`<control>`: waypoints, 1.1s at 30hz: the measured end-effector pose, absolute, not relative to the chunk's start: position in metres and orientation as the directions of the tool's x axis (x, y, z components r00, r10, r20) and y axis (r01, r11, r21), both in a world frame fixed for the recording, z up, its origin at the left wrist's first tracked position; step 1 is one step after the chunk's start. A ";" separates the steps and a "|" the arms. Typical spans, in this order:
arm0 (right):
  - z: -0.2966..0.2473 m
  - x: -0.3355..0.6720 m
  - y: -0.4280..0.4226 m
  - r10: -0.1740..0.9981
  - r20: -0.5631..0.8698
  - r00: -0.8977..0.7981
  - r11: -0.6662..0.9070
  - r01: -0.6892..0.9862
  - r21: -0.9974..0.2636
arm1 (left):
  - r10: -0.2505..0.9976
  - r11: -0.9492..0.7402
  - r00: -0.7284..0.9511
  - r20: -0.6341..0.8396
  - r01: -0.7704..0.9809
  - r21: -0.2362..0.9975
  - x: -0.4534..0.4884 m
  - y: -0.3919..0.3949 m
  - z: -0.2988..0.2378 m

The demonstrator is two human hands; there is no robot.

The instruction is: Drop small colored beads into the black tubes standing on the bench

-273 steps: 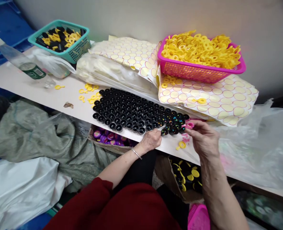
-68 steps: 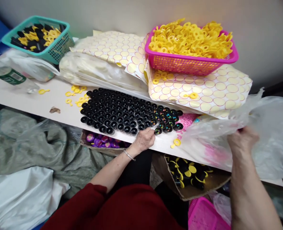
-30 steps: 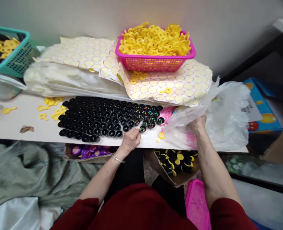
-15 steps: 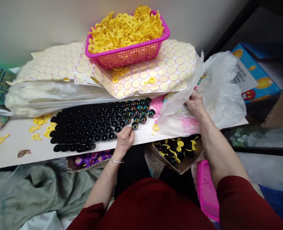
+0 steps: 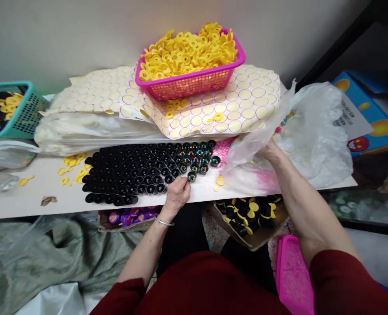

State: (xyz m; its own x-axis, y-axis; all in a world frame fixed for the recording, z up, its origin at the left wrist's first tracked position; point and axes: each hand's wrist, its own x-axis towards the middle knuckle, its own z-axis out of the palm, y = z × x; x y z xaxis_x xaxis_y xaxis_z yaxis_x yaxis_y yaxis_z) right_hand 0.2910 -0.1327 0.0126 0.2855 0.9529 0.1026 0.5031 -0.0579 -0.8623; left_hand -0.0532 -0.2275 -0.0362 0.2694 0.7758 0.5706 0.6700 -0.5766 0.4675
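Note:
My left hand [image 5: 178,194] is closed at the front edge of the table, its fingertips against a small black cup [image 5: 191,176] with coloured bits inside; anything within the fingers is hidden. Several rows of black cups [image 5: 131,168] stand to its left and behind it, those at the right end holding coloured bits. My right hand [image 5: 270,149] reaches into the mouth of a clear plastic bag [image 5: 246,153], its fingers covered by the film. Small pink pieces [image 5: 225,148] lie between the cups and the bag. A yellow ring with a handle [image 5: 219,181] lies nearby.
Behind the cups, a pink basket [image 5: 194,83] of yellow rings stands on sticker sheets [image 5: 256,96]. A teal basket [image 5: 33,111] is at left, a blue box [image 5: 361,116] at right. Below the table edge sit a carton of black-and-yellow pieces [image 5: 251,216] and a pink tray [image 5: 294,275].
The view has shifted, so the table sits lower and further right. My right hand's fingers have gone deeper behind the bag's film. My left hand stays by the same cup.

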 end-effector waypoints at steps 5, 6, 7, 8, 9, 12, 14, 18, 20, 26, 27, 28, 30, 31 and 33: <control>0.005 0.302 -0.166 0.916 0.133 0.378 -0.025 0.386 -0.922 | 0.762 -0.596 0.259 0.594 0.640 0.486 -0.053 -0.228 -0.038; 0.005 0.303 -0.173 0.900 0.142 0.411 -0.013 0.351 -0.936 | 0.761 -0.598 0.256 0.596 0.635 0.489 -0.053 -0.227 -0.039; 0.006 0.303 -0.181 0.882 0.151 0.447 0.007 0.308 -0.951 | 0.761 -0.597 0.253 0.597 0.631 0.494 -0.053 -0.227 -0.039; 0.009 0.303 -0.188 0.862 0.157 0.481 0.029 0.262 -0.965 | 0.763 -0.596 0.250 0.596 0.629 0.500 -0.053 -0.227 -0.039; 0.014 0.301 -0.194 0.845 0.159 0.511 0.052 0.217 -0.975 | 0.766 -0.593 0.247 0.593 0.627 0.505 -0.053 -0.227 -0.039; 0.043 0.284 -0.215 0.815 0.157 0.558 0.092 0.144 -0.985 | 0.773 -0.585 0.246 0.585 0.634 0.506 -0.052 -0.228 -0.038; 0.071 0.264 -0.227 0.796 0.212 0.567 0.157 0.145 -0.977 | 0.777 -0.577 0.256 0.574 0.653 0.490 -0.052 -0.230 -0.037; 0.119 0.213 -0.238 0.802 0.354 0.482 0.288 0.207 -0.935 | 0.815 -0.540 0.297 0.497 0.700 0.467 -0.053 -0.232 -0.042; 0.126 0.184 -0.233 0.867 0.294 0.403 0.248 0.162 -0.955 | 0.835 -0.519 0.307 0.456 0.714 0.470 -0.054 -0.233 -0.045; 0.070 0.114 -0.196 0.998 -0.044 0.049 -0.050 0.121 -0.991 | 0.852 -0.503 0.308 0.423 0.706 0.499 -0.054 -0.234 -0.050; 0.059 0.108 -0.189 0.999 -0.050 0.011 -0.051 0.171 -0.984 | 0.857 -0.498 0.307 0.414 0.702 0.509 -0.053 -0.234 -0.050; 0.049 0.103 -0.183 0.999 -0.032 -0.017 -0.027 0.235 -0.972 | 0.861 -0.493 0.307 0.405 0.700 0.518 -0.053 -0.235 -0.051; 0.038 0.097 -0.171 0.996 0.051 -0.069 0.075 0.407 -0.910 | 0.866 -0.487 0.310 0.392 0.698 0.525 -0.052 -0.235 -0.053; 0.036 0.094 -0.166 0.989 0.096 -0.111 0.140 0.514 -0.846 | 0.867 -0.487 0.312 0.389 0.698 0.525 -0.052 -0.235 -0.053; 0.039 0.089 -0.157 0.962 0.146 -0.232 0.271 0.721 -0.638 | 0.865 -0.489 0.312 0.393 0.699 0.521 -0.052 -0.236 -0.054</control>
